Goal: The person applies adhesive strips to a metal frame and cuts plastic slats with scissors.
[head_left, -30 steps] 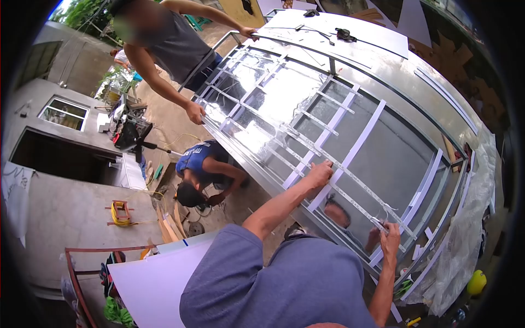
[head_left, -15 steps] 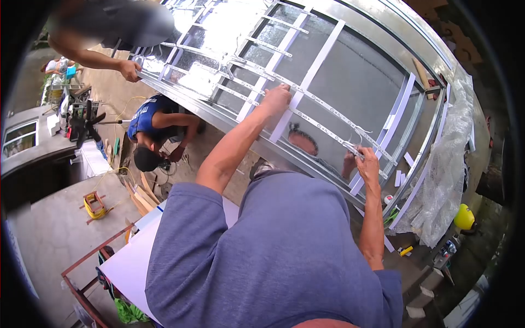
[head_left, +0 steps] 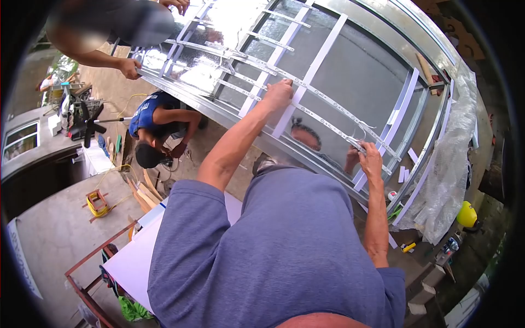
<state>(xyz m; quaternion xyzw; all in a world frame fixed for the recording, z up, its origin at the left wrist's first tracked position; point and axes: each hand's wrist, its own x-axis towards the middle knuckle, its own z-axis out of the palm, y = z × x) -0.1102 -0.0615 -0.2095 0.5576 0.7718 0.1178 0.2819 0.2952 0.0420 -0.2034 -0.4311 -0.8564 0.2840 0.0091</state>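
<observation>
**Both hands on an LED strip across a shiny framed panel**

A large reflective metal panel (head_left: 350, 76) in a steel frame (head_left: 240, 127) fills the upper part of the view, lying tilted so its near long edge meets the person at about waist height, probably so the work can be reached from the side. White flat bars (head_left: 314, 68) cross it, spaced like ribs that give the thin strips something to lie on. Crumpled clear plastic sheeting (head_left: 445, 180) hangs off the far right end.

Along the panel runs a long LED strip (head_left: 322, 98), and the person holds it at two places. The left hand (head_left: 278, 92) is curled with its fingers pressed down on the strip where it crosses a white bar (pinning it flat, it seems). The right hand (head_left: 369, 158) is nearly closed, fingertips pinched at the strip's end where thin wires (head_left: 358, 134) loop up; whether it grips strip or wire cannot be told.

At the panel's left end a co-worker's hand (head_left: 130, 68) rests on the frame edge, likely steadying it. Below that edge another person (head_left: 158, 128) crouches on the concrete. A yellow hard hat (head_left: 466, 214) lies at the right.
</observation>
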